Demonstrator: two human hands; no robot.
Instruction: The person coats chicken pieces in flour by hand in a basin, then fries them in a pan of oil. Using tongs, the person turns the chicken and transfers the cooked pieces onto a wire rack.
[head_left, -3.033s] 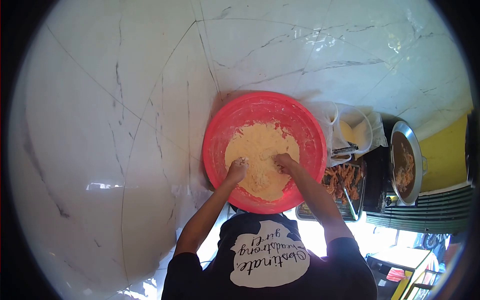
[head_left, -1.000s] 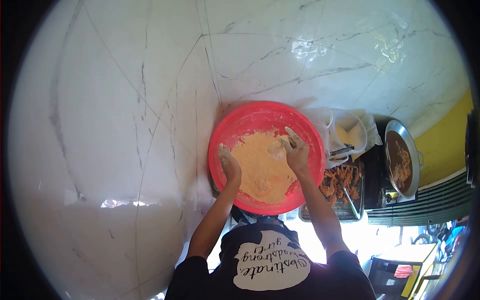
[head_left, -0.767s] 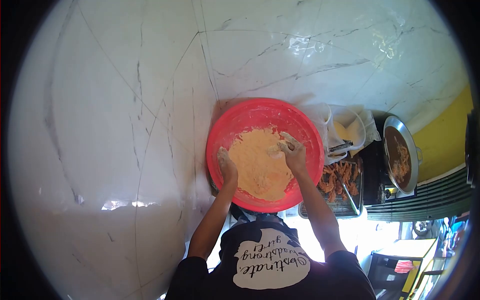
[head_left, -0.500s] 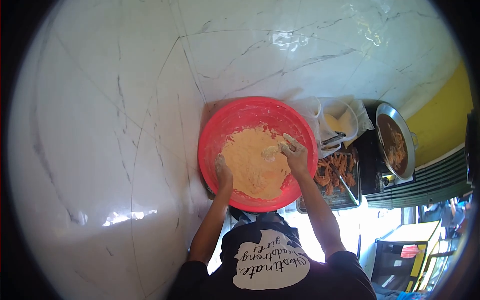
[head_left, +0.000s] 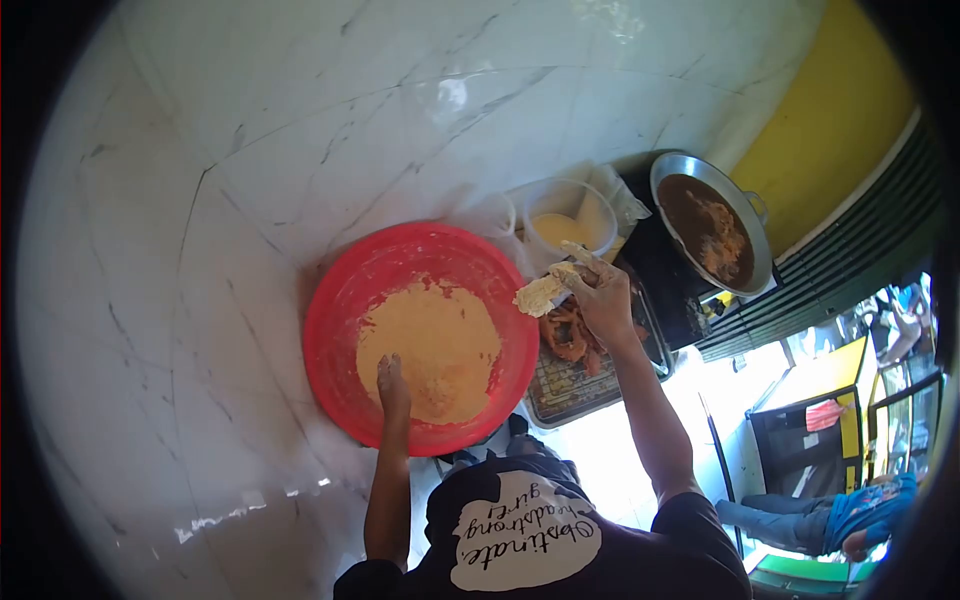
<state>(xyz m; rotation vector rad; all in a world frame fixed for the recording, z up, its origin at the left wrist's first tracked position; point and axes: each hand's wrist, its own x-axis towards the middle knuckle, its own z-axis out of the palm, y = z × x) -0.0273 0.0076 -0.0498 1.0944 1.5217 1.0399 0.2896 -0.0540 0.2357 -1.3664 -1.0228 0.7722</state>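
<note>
My right hand point(head_left: 603, 298) is closed on a flour-coated piece of food point(head_left: 543, 293), raised between the basin's right rim and the metal tray point(head_left: 575, 395). The piece is pale and lumpy, and its kind is hidden by the coating. Inside the red basin point(head_left: 330, 300), a wide bed of pale yellow flour point(head_left: 430, 330) covers the bottom. My left hand point(head_left: 393, 382) rests at the flour's lower left part, fingers stretched out and dusted, holding nothing visible. Brown fried pieces point(head_left: 570, 338) lie on the tray, partly behind my right hand.
A clear tub point(head_left: 598, 222) with pale yellow contents stands behind the tray. Farther right, a metal pan point(head_left: 762, 262) of dark oil with food frying sits on a black stove point(head_left: 670, 300). Marbled tiles surround the basin. A person in blue point(head_left: 860, 515) is at lower right.
My right hand has lifted from the basin and moved right with the coated piece. My left hand stays in the basin, now over the flour. The view has turned, and a person has appeared.
</note>
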